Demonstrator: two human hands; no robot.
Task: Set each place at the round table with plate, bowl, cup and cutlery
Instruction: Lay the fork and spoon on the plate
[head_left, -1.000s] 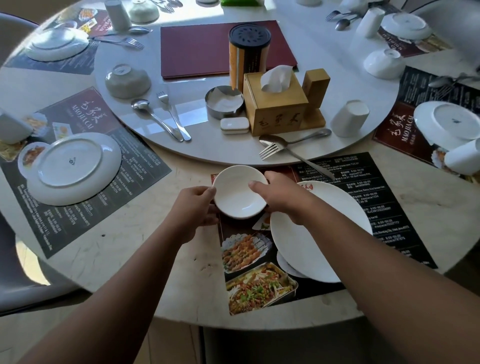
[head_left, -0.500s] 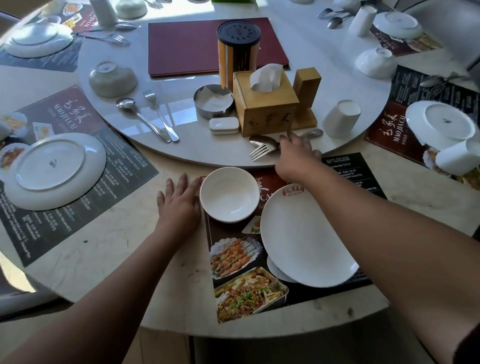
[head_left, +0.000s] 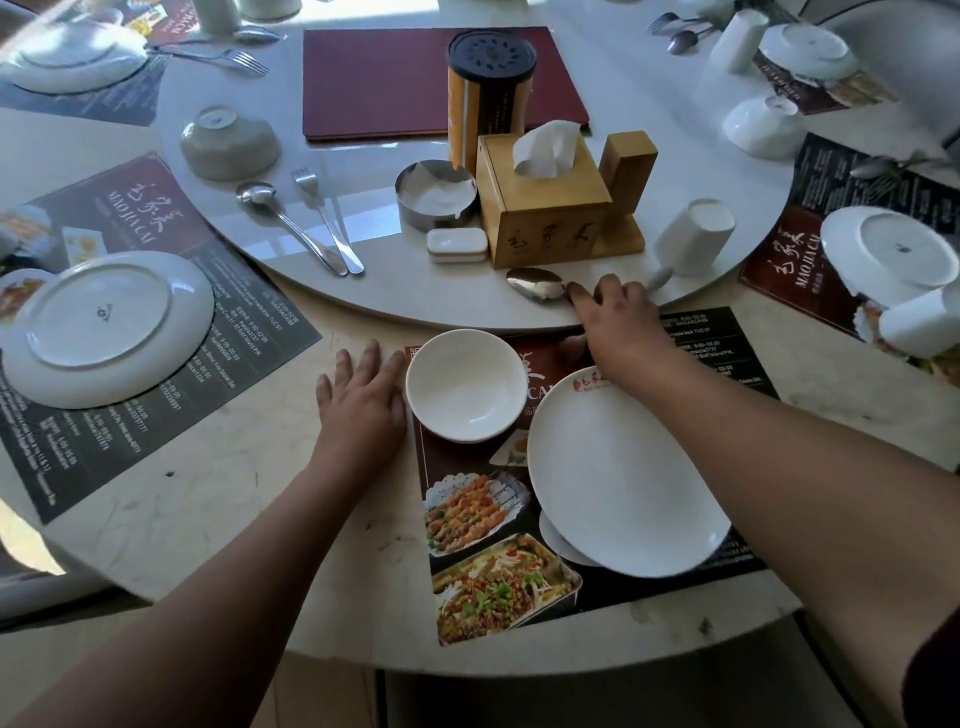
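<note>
On the table, left to right:
Surface: round pale stone table (head_left: 218, 499), scuffed, with a white turntable (head_left: 613, 156) raised at its centre; sunlight falls across the far side.
Left placemat (head_left: 156, 332): dark, printed "MAOJIACAI", under an upside-down plate (head_left: 104, 327) whose maker's mark is too small to read.
Turntable, left part: upturned bowl (head_left: 228, 143), then a spoon and fork (head_left: 311, 228) side by side.
Left hand (head_left: 363, 410): open, flat on the table, fingers spread, just beside the near bowl.
Near bowl (head_left: 467, 384): white, upright, on the near placemat (head_left: 498, 530) with food photos.
Turntable, centre: red menu folder (head_left: 395, 83), dark-lidded canister (head_left: 491, 98), wooden tissue box (head_left: 545, 213) carved with characters.
Near plate (head_left: 623, 478): white, right way up, red logo at its rim, right of the bowl.
Right hand (head_left: 618, 317): fingers down on the handle of a spoon (head_left: 537, 285) at the turntable's edge; whether it grips, I cannot tell.
Cup (head_left: 693, 236): white, upside down, just beyond that hand.
Right placemat (head_left: 779, 260): "MAOJIACAI" again.
</note>
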